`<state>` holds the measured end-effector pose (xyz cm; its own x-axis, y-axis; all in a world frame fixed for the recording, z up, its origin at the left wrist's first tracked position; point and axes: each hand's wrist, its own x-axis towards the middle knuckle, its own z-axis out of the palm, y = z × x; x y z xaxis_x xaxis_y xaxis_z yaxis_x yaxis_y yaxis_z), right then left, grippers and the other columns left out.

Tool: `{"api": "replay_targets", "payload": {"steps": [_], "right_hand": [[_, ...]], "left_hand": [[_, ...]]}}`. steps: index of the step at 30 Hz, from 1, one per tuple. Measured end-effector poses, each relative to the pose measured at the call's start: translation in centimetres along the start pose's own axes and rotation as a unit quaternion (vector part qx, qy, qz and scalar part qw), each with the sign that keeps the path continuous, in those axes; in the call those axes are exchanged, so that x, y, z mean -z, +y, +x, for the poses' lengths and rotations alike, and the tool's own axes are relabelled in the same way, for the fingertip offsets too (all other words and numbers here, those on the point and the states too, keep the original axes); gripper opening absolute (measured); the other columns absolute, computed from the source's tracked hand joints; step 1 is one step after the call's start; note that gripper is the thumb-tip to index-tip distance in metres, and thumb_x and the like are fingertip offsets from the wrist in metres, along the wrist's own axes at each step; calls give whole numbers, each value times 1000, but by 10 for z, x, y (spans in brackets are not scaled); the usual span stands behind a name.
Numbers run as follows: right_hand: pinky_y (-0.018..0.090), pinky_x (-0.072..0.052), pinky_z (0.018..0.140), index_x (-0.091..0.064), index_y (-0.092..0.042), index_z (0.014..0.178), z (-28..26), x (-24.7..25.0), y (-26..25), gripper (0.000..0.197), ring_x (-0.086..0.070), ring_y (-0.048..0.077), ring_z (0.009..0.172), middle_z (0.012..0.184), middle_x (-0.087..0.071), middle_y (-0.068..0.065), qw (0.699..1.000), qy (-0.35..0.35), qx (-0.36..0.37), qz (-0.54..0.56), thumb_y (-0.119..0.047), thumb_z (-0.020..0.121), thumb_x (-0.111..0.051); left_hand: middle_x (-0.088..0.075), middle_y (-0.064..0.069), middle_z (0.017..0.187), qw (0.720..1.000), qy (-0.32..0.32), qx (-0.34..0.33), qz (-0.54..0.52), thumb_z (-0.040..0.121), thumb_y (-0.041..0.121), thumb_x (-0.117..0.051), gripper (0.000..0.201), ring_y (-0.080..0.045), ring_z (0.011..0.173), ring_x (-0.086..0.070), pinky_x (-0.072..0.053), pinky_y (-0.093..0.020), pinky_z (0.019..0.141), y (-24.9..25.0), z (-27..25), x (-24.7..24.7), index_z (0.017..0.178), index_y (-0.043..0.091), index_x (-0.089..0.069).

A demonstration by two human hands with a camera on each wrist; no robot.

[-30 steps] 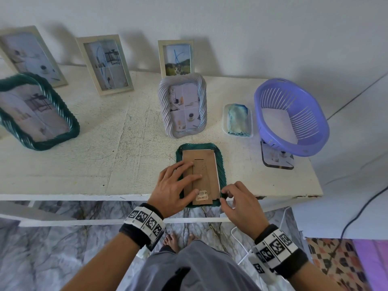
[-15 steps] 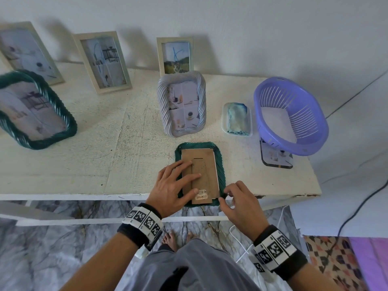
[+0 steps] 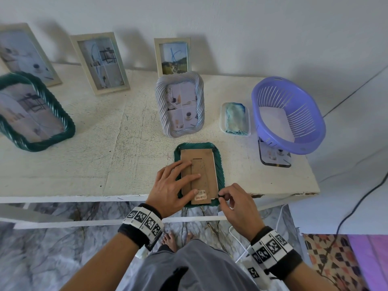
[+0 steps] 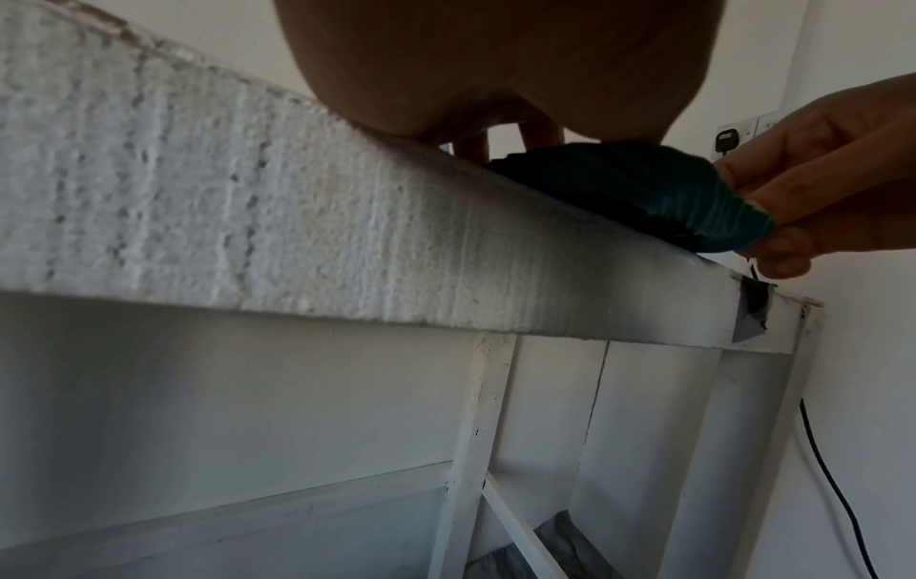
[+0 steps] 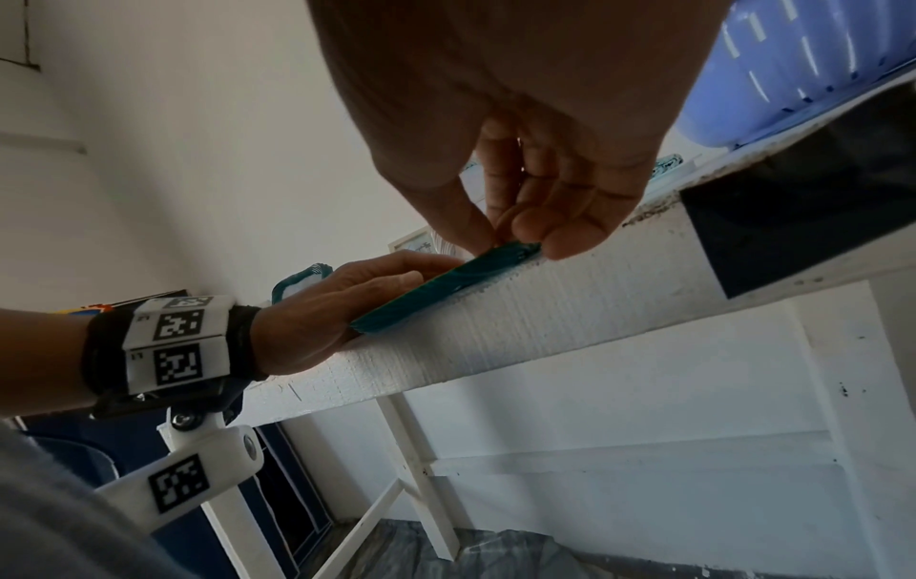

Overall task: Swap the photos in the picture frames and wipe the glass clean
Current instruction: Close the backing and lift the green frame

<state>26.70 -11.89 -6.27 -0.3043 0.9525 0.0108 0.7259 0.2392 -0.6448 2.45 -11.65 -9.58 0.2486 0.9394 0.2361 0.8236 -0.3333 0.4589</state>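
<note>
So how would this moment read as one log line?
green frame face down, table edge | left hand flat on backing | right hand pinching near corner

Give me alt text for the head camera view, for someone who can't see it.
A green frame lies face down at the white table's front edge; the left hand presses flat on its cardboard back while the right hand pinches its near right corner. Five more frames, a cloth in a tray and a purple basket sit behind.
</note>
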Motion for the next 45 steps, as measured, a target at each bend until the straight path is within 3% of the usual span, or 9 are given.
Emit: {"api": "replay_targets", "payload": {"steps": [7, 11, 20, 23, 26, 32, 35, 38, 45], "right_hand": [[22, -48, 61, -63, -15, 88, -5, -2, 2, 7, -54, 7, 68, 85, -53, -8, 1000, 25, 12, -1, -12, 87, -69], [18, -48, 64, -65, -12, 87, -5, -3, 3, 3, -56, 6, 71, 85, -56, -6, 999, 34, 27, 19, -10, 88, -67], [27, -49, 58, -65, -12, 85, -6, 2, 5, 13, -52, 10, 64, 83, -52, -6, 993, 19, 106, -42, -18, 92, -57], [25, -50, 61, -65, -14, 92, -3, 6, -2, 23, -51, 13, 75, 89, -52, -3, 988, 21, 113, -106, -31, 91, -50], [23, -47, 72, -65, -15, 104, -1, 5, -15, 26, -49, 17, 89, 101, -54, 1, 976, 18, 157, -149, -33, 87, -56], [37, -49, 84, -63, -24, 111, 0, -7, -16, 34, -51, 24, 102, 110, -56, 1, 966, -25, 169, -196, -44, 83, -61], [36, -52, 83, -63, -21, 112, 3, -10, -15, 32, -49, 24, 103, 111, -55, 2, 969, -24, 170, -178, -40, 87, -62], [35, -53, 82, -64, -19, 112, 7, -12, -17, 31, -49, 24, 102, 110, -55, 3, 970, -15, 169, -176, -38, 87, -63], [33, -52, 82, -64, -19, 111, 10, -15, -18, 31, -49, 24, 101, 109, -55, 3, 971, -5, 172, -166, -39, 88, -61]], "left_hand": [[-43, 3, 150, 1000, 1, -1, 3, 94, 59, -47, 44, -20, 143, -32, -33, -48, 109, 0, 0, 0, 132, 40, -57], [-42, 4, 151, 1000, -1, 2, 5, 94, 60, -47, 44, -19, 143, -31, -32, -47, 110, 0, -1, 1, 132, 42, -55], [-42, 4, 151, 1000, -2, -1, 7, 94, 62, -46, 45, -19, 143, -31, -32, -47, 110, -1, -1, 0, 133, 42, -55], [-41, 5, 151, 1000, -6, -1, 6, 94, 63, -43, 46, -18, 144, -30, -31, -46, 111, -1, -2, 0, 134, 42, -55], [-41, 5, 152, 1000, -8, -2, -4, 97, 62, -40, 46, -18, 144, -30, -32, -47, 111, -1, -2, 0, 135, 41, -55], [-38, 2, 154, 1000, -8, -11, -28, 99, 50, -41, 44, -19, 143, -32, -30, -41, 111, -4, -5, 6, 139, 34, -53], [-49, -1, 140, 999, 31, 18, -35, 94, 42, -51, 37, -21, 127, -47, -47, -44, 98, -5, -15, 14, 125, 23, -59], [-55, 1, 122, 998, 53, 36, -25, 90, 41, -57, 28, -19, 111, -53, -52, -42, 85, -7, -29, 20, 106, 20, -63], [-56, 4, 125, 997, 32, 32, -68, 89, 45, -59, 33, -13, 113, -54, -49, -39, 91, -14, -39, 24, 110, 23, -71]]}}
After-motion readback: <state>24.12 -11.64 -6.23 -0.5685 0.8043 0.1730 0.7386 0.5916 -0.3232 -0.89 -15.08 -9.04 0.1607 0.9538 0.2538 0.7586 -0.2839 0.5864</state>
